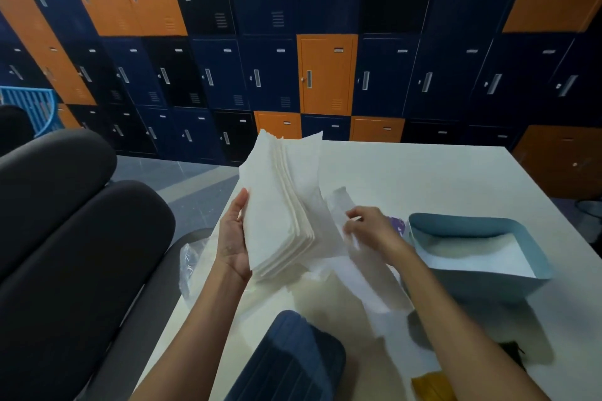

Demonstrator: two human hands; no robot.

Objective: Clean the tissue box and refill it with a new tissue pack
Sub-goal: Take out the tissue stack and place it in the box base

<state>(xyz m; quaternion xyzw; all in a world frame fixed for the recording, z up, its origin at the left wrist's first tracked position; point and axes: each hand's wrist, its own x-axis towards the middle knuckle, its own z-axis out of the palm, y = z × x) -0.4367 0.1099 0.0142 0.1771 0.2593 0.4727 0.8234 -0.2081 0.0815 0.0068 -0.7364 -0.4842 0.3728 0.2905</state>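
My left hand [233, 239] holds a thick stack of white tissues [280, 205] upright above the white table [423, 172], thumb on the near face. My right hand [368, 226] pinches the clear plastic tissue wrapper [338, 205], which has a purple printed part, just right of the stack. The light-blue tissue box base [482, 277] sits open on the table at right, its white inside showing. The dark-blue ribbed box lid [293, 365] lies at the table's near edge. Loose white tissue sheets [368, 286] lie under my right forearm.
A clear plastic bag [190, 260] hangs off the table's left edge. Dark chair backs [65, 238] stand at left. A yellow cloth [431, 386] and a small dark object [513, 350] lie near the front right. Blue and orange lockers [325, 75] fill the background.
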